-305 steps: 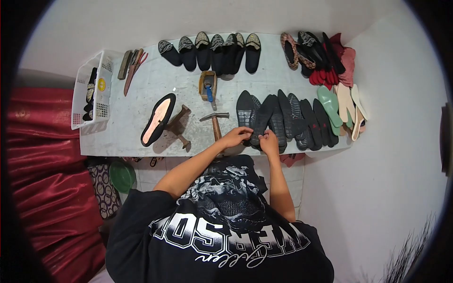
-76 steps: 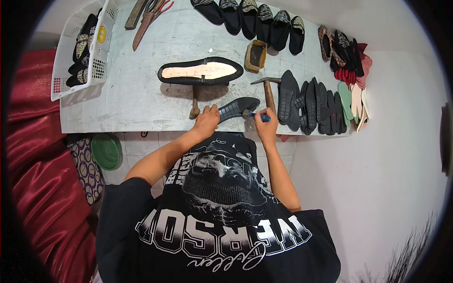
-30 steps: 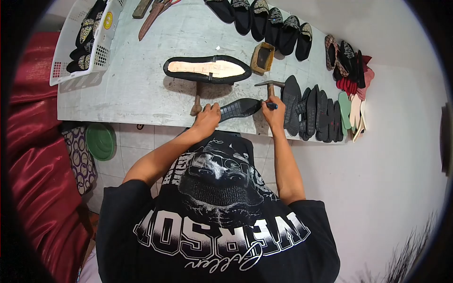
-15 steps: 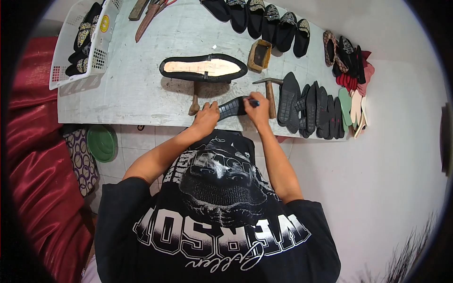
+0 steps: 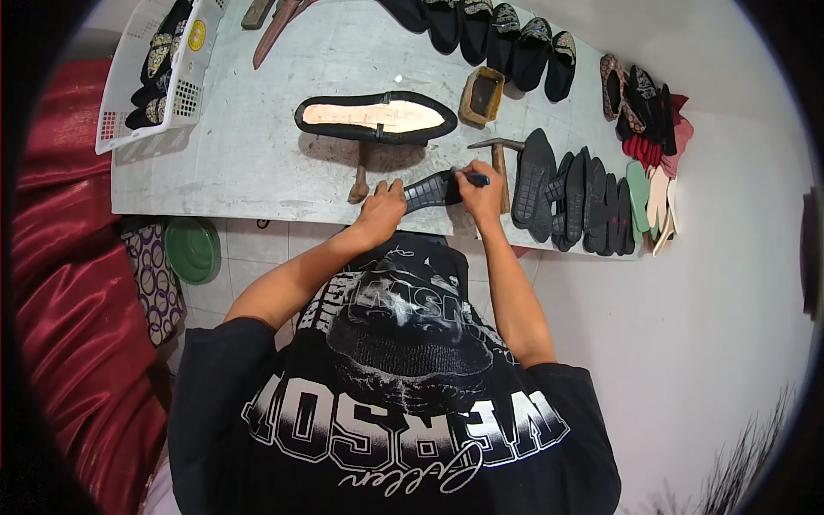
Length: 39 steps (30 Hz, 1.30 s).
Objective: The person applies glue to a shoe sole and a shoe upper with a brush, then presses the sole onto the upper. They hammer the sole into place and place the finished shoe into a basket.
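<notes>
Red satin cloth (image 5: 69, 283) hung in glossy folds at the far left, with a round green bowl (image 5: 192, 249) on the tiled floor beside it. A white perforated plastic basket (image 5: 184, 94) sat on the left end of the tabletop (image 5: 240, 163), a pale grey, scuffed slab, and held black beaded shoes.

Near the middle, a black shoe (image 5: 376, 118) lay sole-side up on a dark metal stand (image 5: 360, 176). Its pale tan bottom was bare and pointed at one end.

Just in front of the stand, at the near edge of the tabletop, the left hand (image 5: 384, 206) pressed on one end of a black sole (image 5: 429, 189). This was a flat rubbery piece with a ribbed, gridded tread. The left grip was closed onto that end, fingers curled over it and pinning it down. The right hand (image 5: 481, 193) lay over the other end of the sole, its grip clamped around a thin blue-handled tool (image 5: 475, 179) held against the sole's surface. The tool's tip was too small to make out.

A wooden-handled hammer (image 5: 498, 163) lay just right of that hand, and a small brown box (image 5: 481, 86) sat beyond it. Further right, overlapping black soles (image 5: 575, 197) stood in a row, followed by green and pink soles (image 5: 639, 193) at the tabletop's end. Black embellished shoes (image 5: 506, 34) lined the far edge.
</notes>
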Available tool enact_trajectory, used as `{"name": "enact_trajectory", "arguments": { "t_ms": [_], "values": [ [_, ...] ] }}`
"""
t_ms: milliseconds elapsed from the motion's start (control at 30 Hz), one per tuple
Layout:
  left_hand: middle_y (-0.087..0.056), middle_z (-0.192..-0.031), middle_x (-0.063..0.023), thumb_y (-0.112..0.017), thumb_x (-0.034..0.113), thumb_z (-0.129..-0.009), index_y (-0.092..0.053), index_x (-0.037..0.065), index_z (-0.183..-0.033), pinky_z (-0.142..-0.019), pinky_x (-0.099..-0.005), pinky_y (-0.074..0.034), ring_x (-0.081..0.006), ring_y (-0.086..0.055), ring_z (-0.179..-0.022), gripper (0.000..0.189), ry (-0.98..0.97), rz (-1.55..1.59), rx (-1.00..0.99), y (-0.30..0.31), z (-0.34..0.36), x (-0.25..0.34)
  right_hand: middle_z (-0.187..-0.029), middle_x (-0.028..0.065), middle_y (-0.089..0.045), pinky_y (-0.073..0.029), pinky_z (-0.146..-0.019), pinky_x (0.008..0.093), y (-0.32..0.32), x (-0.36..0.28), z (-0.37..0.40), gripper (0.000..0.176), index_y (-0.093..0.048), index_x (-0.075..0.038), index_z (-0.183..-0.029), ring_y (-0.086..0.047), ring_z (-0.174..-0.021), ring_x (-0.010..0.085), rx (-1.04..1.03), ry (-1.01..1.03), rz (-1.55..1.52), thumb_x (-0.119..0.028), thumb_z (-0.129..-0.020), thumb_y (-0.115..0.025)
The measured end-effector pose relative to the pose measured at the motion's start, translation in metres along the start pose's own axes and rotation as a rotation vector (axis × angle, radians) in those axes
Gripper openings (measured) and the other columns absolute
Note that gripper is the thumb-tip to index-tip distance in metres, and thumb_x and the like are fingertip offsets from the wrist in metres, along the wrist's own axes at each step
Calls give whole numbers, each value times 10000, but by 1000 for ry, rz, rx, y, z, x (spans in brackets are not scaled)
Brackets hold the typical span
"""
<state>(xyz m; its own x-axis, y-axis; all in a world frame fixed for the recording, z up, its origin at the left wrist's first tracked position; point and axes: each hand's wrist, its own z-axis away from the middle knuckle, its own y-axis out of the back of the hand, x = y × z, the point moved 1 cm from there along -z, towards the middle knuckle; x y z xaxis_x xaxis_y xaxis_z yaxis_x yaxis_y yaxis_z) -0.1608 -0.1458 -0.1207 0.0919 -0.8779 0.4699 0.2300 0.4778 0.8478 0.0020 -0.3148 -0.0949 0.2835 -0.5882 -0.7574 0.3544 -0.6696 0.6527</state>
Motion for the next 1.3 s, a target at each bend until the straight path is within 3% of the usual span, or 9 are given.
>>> {"name": "enact_trajectory", "arguments": {
  "t_ms": [133, 267, 533, 633, 700, 867, 1067, 1233, 1300],
  "values": [
    [-527, -1189, -231, -772, -22, -739, -596, -197, -1131, -733, -470, -618, -424, -583, -1077, 464, -2, -66, -33, -3, -2, 2, -826, 189, -655, -514, -725, 472, -22, -9, 11, 106, -676, -11, -845, -654, -808, 421, 7, 158, 79, 4, -758, -735],
    [-525, -1181, -246, -772, -31, -725, -598, -208, -1111, -734, -473, -618, -430, -582, -1069, 459, -25, -66, -30, 1, -4, 3, -841, 200, -675, -522, -732, 469, -16, -10, 10, 107, -686, -7, -854, -665, -816, 425, -148, 172, 41, -8, -762, -742],
    [-531, -1192, -232, -786, -22, -728, -607, -184, -1118, -768, -475, -617, -435, -577, -1093, 459, -6, -64, -55, 1, -4, 4, -843, 215, -672, -517, -722, 485, -18, -13, 12, 118, -680, 6, -853, -660, -817, 444, -84, 164, 21, -30, -770, -755],
    [-533, -1201, -230, -792, -12, -731, -599, -183, -1135, -783, -481, -613, -435, -576, -1095, 478, 2, -43, -59, 3, -3, 3, -840, 222, -674, -513, -717, 484, -8, -4, 14, 128, -675, 12, -846, -657, -814, 455, -171, 200, 78, -37, -761, -757],
    [-534, -1206, -230, -794, -9, -733, -594, -184, -1142, -788, -484, -611, -435, -575, -1095, 487, 3, -27, -59, 3, -3, 2, -837, 228, -680, -514, -721, 483, -1, -3, 10, 140, -669, 19, -839, -658, -812, 460, -317, 77, 145, -46, -754, -759],
    [-532, -1217, -229, -799, 1, -739, -588, -177, -1142, -789, -491, -612, -435, -575, -1107, 489, 13, -36, -55, 1, -3, 1, -829, 225, -666, -507, -705, 480, -13, -13, 7, 116, -660, 12, -841, -646, -787, 456, -120, 136, 39, -41, -786, -747],
    [-531, -1227, -228, -810, 15, -742, -584, -173, -1157, -783, -486, -620, -430, -577, -1106, 508, 23, 4, -58, 2, -3, 0, -794, 199, -641, -488, -673, 496, 0, -3, 47, 140, -626, 4, -827, -640, -767, 441, -151, 149, 107, -42, -783, -751],
    [-531, -1221, -225, -813, 23, -747, -578, -168, -1162, -784, -482, -621, -426, -577, -1103, 514, 22, -5, -59, 2, -3, -1, -813, 194, -659, -501, -679, 482, 2, -6, 36, 148, -635, 2, -837, -654, -784, 430, -186, 97, 78, -45, -780, -764],
    [-531, -1219, -226, -813, 21, -748, -574, -169, -1167, -784, -483, -621, -426, -577, -1103, 518, 27, 5, -52, -2, -1, -2, -816, 191, -666, -507, -685, 474, -2, -13, 32, 144, -643, 0, -838, -661, -791, 424, -84, 129, 51, -46, -785, -769]
  ]
}}
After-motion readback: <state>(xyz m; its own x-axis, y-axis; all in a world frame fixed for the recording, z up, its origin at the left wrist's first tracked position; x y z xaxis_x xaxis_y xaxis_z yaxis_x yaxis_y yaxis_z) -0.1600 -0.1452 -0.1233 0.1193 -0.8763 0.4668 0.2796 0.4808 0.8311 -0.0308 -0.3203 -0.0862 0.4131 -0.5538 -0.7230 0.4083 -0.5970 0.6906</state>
